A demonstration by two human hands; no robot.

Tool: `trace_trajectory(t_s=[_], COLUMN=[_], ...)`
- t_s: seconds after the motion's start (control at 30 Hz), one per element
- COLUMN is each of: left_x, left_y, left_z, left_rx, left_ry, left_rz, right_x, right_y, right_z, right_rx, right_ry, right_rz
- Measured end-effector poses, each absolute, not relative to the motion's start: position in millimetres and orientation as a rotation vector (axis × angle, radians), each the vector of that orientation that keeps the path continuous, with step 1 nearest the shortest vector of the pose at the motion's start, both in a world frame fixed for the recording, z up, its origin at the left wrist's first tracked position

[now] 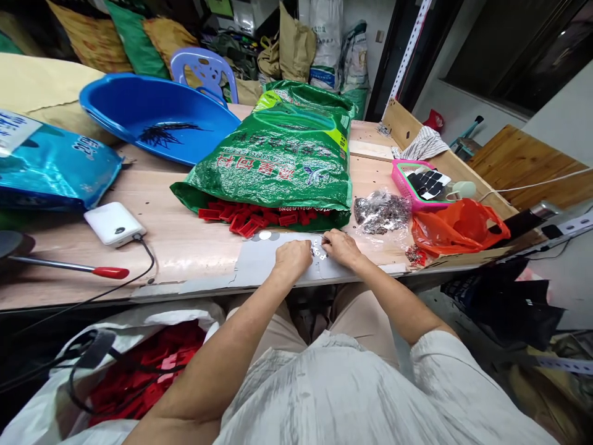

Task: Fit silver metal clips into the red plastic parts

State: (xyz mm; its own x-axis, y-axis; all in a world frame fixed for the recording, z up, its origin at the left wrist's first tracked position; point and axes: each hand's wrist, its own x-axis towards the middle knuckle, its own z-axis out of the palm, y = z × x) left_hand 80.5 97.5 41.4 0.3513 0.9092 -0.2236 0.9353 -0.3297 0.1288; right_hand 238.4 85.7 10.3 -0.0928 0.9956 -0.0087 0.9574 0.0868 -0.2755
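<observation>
Silvery metal bits [318, 249], too small to count, in a loose cluster on a grey card [262, 262] at the near edge of the wooden surface [185, 247]. Left hand [291, 259] just left of the cluster, back upward, closed, fingers curled down, any grip hidden. Right hand [340, 247] just right of it, fingers pinched on a thin dark sliver [324, 237], long axis running almost left to right, tip toward the left.

Farther along, one green woven sack [278, 154] on its side, a heap of red plastic pieces [250, 219] at its near end, too many to count. Far left, one blue basin [157, 117] holding a black bristly bunch [167, 133]; nearer, one teal bag [50, 164], one white power bank [114, 224] and one red-handled metal rod [111, 272]. On the right, one clear bag of silvery bits [382, 211], one pink basket [417, 185] and one orange-red plastic bag [456, 227]. Below the near edge, one white sack [139, 371] full of red pieces.
</observation>
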Motion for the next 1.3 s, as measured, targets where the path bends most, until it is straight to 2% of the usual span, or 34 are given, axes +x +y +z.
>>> trace_trajectory(t_s=[0.27,0.43,0.5,0.6,0.67,0.77,0.87,1.1,1.3], left_x=[76.9,66.6,58.5,44.2,35.6,27.2,24.5,30.8,30.4], left_y=[96.3,96.3,95.1,90.2,85.5,79.0,75.2,71.6,67.5], left_z=[38.0,39.8,36.9,25.8,15.8,2.8,-2.4,9.3,11.3], left_rx=[2.359,2.318,2.28,2.068,1.814,1.493,1.482,1.967,2.025], left_ry=[1.649,1.698,1.724,1.676,1.544,1.327,1.331,1.657,1.661], left_rz=[-0.136,-0.089,0.031,0.402,0.629,0.787,0.756,0.418,0.372], right_x=[231.5,240.5,252.4,275.0,288.8,299.9,294.8,244.5,211.6], right_y=[89.6,81.0,76.9,70.1,64.5,55.4,48.8,57.4,74.8], right_z=[0.7,4.3,7.9,11.2,11.2,9.4,9.2,15.3,15.5], right_rx=[-1.951,-1.891,-1.864,-1.836,-1.846,-1.906,-1.908,-1.849,-1.878], right_ry=[-2.134,-2.15,-2.064,-1.954,-1.916,-1.901,-1.938,-2.104,-2.216], right_rz=[0.159,0.277,0.305,0.316,0.325,0.338,0.361,0.39,0.353])
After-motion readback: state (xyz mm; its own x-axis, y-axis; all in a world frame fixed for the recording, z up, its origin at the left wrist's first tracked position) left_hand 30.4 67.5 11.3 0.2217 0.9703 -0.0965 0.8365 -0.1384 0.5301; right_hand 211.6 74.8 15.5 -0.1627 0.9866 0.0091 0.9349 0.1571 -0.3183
